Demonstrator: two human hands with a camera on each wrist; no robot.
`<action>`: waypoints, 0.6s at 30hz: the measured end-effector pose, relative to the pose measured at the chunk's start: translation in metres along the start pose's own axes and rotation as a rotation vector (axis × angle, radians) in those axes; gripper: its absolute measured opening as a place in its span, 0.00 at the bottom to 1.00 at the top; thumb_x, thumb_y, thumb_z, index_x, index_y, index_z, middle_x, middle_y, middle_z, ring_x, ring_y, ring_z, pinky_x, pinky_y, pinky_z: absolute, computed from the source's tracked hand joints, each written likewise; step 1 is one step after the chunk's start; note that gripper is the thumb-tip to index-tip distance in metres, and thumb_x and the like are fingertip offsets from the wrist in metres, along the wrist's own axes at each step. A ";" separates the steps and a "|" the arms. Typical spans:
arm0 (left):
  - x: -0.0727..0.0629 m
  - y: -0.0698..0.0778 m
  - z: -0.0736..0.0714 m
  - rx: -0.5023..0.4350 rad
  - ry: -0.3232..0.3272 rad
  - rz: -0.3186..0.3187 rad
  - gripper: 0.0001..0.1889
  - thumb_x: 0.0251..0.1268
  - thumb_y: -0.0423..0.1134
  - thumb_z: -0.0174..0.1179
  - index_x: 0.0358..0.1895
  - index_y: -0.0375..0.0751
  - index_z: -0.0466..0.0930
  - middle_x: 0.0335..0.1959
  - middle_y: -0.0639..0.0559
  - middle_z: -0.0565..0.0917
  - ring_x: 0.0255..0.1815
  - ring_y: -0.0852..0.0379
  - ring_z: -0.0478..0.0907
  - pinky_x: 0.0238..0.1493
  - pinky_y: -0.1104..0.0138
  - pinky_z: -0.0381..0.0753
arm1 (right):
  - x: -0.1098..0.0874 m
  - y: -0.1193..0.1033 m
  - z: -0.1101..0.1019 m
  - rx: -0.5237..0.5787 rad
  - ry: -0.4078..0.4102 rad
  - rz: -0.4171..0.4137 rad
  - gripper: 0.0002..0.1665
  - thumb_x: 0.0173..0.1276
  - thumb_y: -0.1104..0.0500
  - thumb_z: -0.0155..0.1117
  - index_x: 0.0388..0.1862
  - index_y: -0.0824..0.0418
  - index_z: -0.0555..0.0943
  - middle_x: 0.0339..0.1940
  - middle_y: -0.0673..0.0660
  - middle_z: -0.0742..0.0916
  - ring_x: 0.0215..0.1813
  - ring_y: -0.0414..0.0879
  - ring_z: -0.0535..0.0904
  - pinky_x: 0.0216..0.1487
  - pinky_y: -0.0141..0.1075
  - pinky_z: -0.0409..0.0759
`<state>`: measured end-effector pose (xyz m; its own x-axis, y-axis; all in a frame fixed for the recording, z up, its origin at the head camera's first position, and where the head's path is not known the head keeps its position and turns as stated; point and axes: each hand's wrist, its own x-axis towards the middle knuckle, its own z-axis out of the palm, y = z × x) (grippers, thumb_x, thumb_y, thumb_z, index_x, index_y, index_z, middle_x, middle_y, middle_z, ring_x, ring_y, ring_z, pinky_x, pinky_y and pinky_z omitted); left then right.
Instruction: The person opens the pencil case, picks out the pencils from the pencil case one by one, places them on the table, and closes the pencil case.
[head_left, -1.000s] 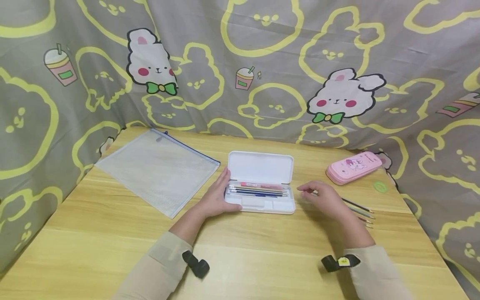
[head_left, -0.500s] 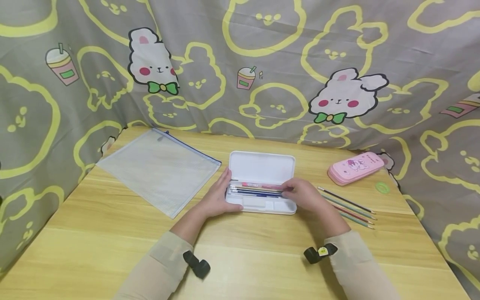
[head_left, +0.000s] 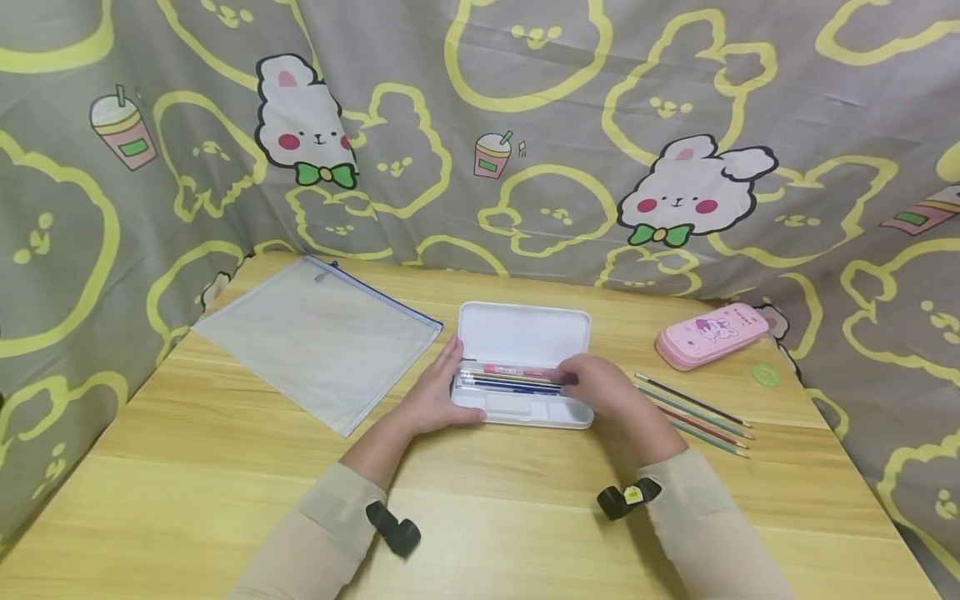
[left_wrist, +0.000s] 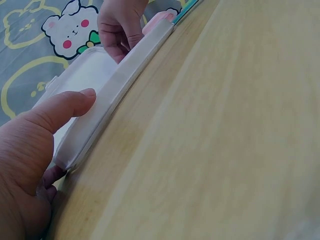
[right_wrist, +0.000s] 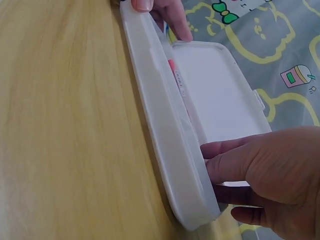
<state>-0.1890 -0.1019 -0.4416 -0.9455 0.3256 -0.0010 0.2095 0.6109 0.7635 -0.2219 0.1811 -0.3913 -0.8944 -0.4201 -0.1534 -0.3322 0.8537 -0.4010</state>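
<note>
White pencil case [head_left: 523,335] lies open between the two hands, with pencils [head_left: 517,382] inside it.

The left hand [head_left: 431,402] grips the case's near left corner, thumb over the front wall; the right hand [head_left: 606,388] reaches into its right end, fingers bent over the pencil tips, though whether they pinch one cannot be told. The step in hand looks like settling pencils in a row; the next move probably calls for freeing the fingers without dragging that row, while the left hand steadies the case. A second ago the right hand was outside the case, to its right; now it is inside, and the four loose pencils [head_left: 693,411] beyond the right wrist show more fully.
</note>
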 end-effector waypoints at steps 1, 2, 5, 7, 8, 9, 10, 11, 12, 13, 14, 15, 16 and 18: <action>0.000 0.000 0.000 0.000 -0.001 0.000 0.67 0.42 0.54 0.75 0.79 0.40 0.36 0.82 0.47 0.35 0.81 0.40 0.39 0.79 0.47 0.47 | 0.001 0.000 0.000 -0.002 -0.003 0.001 0.11 0.63 0.66 0.65 0.44 0.61 0.86 0.42 0.57 0.88 0.47 0.50 0.81 0.57 0.51 0.78; 0.000 0.000 0.000 0.000 -0.002 0.001 0.67 0.42 0.54 0.75 0.79 0.39 0.36 0.82 0.47 0.35 0.81 0.40 0.39 0.79 0.47 0.47 | 0.002 0.000 0.000 -0.005 -0.005 0.001 0.11 0.63 0.66 0.65 0.44 0.61 0.86 0.42 0.57 0.88 0.47 0.50 0.81 0.58 0.51 0.78; 0.000 0.001 0.000 0.003 -0.005 0.002 0.67 0.42 0.54 0.75 0.79 0.40 0.36 0.82 0.48 0.35 0.82 0.41 0.39 0.79 0.47 0.47 | 0.003 0.000 0.001 -0.012 -0.015 0.002 0.11 0.63 0.66 0.65 0.45 0.62 0.86 0.43 0.58 0.89 0.47 0.50 0.82 0.58 0.51 0.78; 0.000 0.001 0.000 -0.001 -0.006 0.003 0.67 0.42 0.54 0.75 0.79 0.40 0.36 0.82 0.48 0.35 0.82 0.40 0.39 0.79 0.47 0.47 | 0.004 -0.001 0.001 -0.010 -0.021 0.013 0.12 0.63 0.66 0.65 0.45 0.61 0.86 0.43 0.58 0.89 0.47 0.50 0.81 0.59 0.51 0.78; 0.000 0.001 0.000 -0.002 -0.005 0.003 0.67 0.42 0.54 0.75 0.79 0.40 0.36 0.82 0.48 0.35 0.81 0.40 0.39 0.79 0.46 0.47 | 0.004 -0.001 0.001 -0.012 -0.022 0.020 0.12 0.63 0.66 0.65 0.46 0.61 0.86 0.44 0.58 0.89 0.47 0.51 0.81 0.59 0.51 0.78; 0.000 0.001 0.000 -0.003 -0.004 0.003 0.67 0.42 0.54 0.75 0.79 0.40 0.36 0.82 0.48 0.35 0.81 0.40 0.39 0.79 0.46 0.47 | 0.004 -0.002 0.001 -0.015 -0.023 0.021 0.12 0.64 0.66 0.65 0.46 0.61 0.86 0.44 0.58 0.89 0.47 0.51 0.81 0.59 0.51 0.78; 0.000 0.001 0.000 -0.003 -0.003 0.002 0.67 0.42 0.54 0.75 0.79 0.40 0.36 0.82 0.48 0.35 0.81 0.40 0.39 0.79 0.46 0.47 | 0.004 -0.002 0.001 -0.019 -0.024 0.022 0.12 0.64 0.65 0.65 0.46 0.61 0.86 0.44 0.58 0.89 0.47 0.51 0.81 0.59 0.51 0.78; 0.000 0.001 0.000 -0.003 -0.002 0.003 0.67 0.41 0.54 0.75 0.79 0.40 0.36 0.82 0.47 0.35 0.81 0.40 0.39 0.79 0.46 0.47 | 0.004 -0.003 0.000 -0.022 -0.024 0.029 0.12 0.64 0.65 0.66 0.46 0.60 0.86 0.44 0.58 0.89 0.47 0.51 0.81 0.60 0.51 0.78; 0.000 0.001 0.000 -0.005 -0.001 0.005 0.67 0.41 0.54 0.76 0.79 0.40 0.36 0.82 0.47 0.35 0.81 0.40 0.39 0.79 0.46 0.47 | 0.004 -0.004 0.000 -0.025 -0.024 0.034 0.12 0.64 0.65 0.66 0.46 0.60 0.86 0.44 0.57 0.89 0.47 0.51 0.81 0.60 0.51 0.78; 0.001 0.000 0.000 -0.005 0.000 0.008 0.67 0.41 0.54 0.76 0.79 0.39 0.36 0.82 0.46 0.35 0.81 0.40 0.39 0.79 0.46 0.47 | 0.004 -0.004 0.000 -0.033 -0.025 0.035 0.11 0.64 0.65 0.66 0.45 0.60 0.86 0.44 0.57 0.89 0.47 0.51 0.81 0.60 0.51 0.77; 0.001 0.000 0.000 -0.004 -0.001 0.009 0.67 0.41 0.54 0.76 0.79 0.39 0.36 0.82 0.46 0.35 0.81 0.40 0.39 0.79 0.46 0.47 | 0.004 -0.005 0.000 -0.041 -0.027 0.033 0.11 0.64 0.65 0.66 0.45 0.60 0.86 0.43 0.57 0.89 0.47 0.50 0.81 0.59 0.51 0.78; 0.001 0.000 0.000 -0.003 -0.002 0.011 0.67 0.41 0.55 0.75 0.79 0.39 0.36 0.82 0.46 0.35 0.81 0.40 0.39 0.79 0.47 0.47 | 0.004 -0.005 0.000 -0.048 -0.028 0.030 0.10 0.64 0.65 0.66 0.44 0.60 0.86 0.43 0.56 0.89 0.46 0.50 0.81 0.59 0.51 0.78; 0.001 0.000 0.000 -0.003 -0.002 0.012 0.67 0.41 0.54 0.75 0.79 0.39 0.35 0.82 0.45 0.35 0.81 0.40 0.39 0.79 0.47 0.47 | 0.004 -0.006 0.000 -0.051 -0.028 0.032 0.10 0.64 0.65 0.66 0.44 0.59 0.86 0.42 0.56 0.89 0.45 0.49 0.81 0.58 0.51 0.78; 0.001 0.000 0.000 -0.003 -0.003 0.015 0.67 0.41 0.54 0.75 0.79 0.39 0.35 0.82 0.45 0.35 0.81 0.40 0.38 0.79 0.47 0.47 | 0.004 -0.006 0.000 -0.053 -0.027 0.028 0.09 0.63 0.65 0.66 0.42 0.59 0.86 0.40 0.55 0.88 0.43 0.48 0.80 0.57 0.50 0.79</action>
<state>-0.1901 -0.1019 -0.4418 -0.9416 0.3365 0.0087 0.2230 0.6041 0.7651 -0.2240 0.1745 -0.3892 -0.8956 -0.4031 -0.1881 -0.3230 0.8800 -0.3483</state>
